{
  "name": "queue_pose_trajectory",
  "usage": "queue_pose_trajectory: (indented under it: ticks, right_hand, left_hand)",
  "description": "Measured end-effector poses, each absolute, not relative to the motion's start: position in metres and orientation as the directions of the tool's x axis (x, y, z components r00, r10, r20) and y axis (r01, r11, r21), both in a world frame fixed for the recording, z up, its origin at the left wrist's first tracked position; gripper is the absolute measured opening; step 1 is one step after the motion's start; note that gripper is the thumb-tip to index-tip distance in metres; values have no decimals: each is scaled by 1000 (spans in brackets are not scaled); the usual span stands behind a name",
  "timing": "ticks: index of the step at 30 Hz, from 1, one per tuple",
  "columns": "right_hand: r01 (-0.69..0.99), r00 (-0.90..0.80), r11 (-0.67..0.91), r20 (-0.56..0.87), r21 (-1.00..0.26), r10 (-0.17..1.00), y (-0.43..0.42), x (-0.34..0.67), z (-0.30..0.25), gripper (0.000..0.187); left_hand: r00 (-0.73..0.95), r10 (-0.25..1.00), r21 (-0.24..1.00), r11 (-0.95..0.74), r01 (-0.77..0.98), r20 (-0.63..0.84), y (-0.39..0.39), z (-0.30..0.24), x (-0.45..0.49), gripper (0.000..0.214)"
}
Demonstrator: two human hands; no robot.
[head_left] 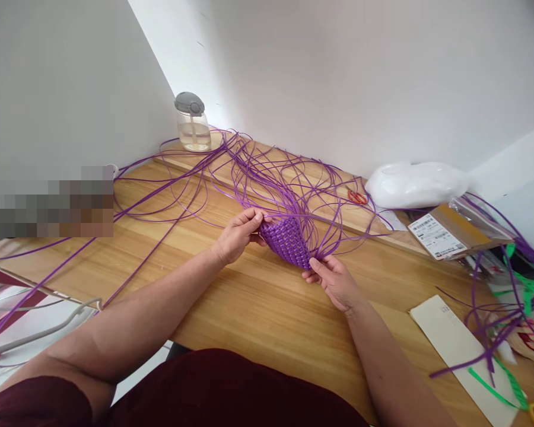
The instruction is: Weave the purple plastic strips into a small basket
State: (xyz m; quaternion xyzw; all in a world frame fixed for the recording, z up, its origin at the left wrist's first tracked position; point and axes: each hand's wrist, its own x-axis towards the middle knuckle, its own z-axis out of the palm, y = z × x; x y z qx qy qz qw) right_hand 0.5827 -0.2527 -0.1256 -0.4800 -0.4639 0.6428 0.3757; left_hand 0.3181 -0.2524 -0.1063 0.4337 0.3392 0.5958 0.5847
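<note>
Left hand [241, 235] pinches weave [288, 242] at its 10 o'clock end, right hand [333, 281] at 4; long axis runs grip to grip, strands [266, 179] off toward 11.

Smooth, faintly glossy wood grain is running across the desk [249, 308], where a purple woven panel [287, 242] is showing a knobbly surface of shiny, plastic-looking strips. Loose purple strands [281, 188] of the same slick finish are gleaming toward the far edge. Near the far left corner, a clear bottle [194, 133], glass or plastic, is wearing a matt grey lid [189, 103]. Toward the far right corner, a white plastic-looking bundle [413, 185] is shining beside brown cardboard [465, 224] bearing a paper label [436, 236]. Toward the right edge, a cream card [458, 350] is presenting a smooth, matt face.
</note>
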Motion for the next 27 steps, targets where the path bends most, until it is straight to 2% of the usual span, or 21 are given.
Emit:
queue_pose_trajectory:
  ticks: [14,27]
  right_hand:
    - [-25,-281,-259,-242,-966,929,-253,581,-127,55]
    - [-59,-308,-220,-192,-974,932,-254,577,-128,56]
  left_hand:
    - [27,995,906,-77,-417,97,-255,-101,320,36]
    - [-16,992,943,-123,-308,124,-260,-102,320,32]
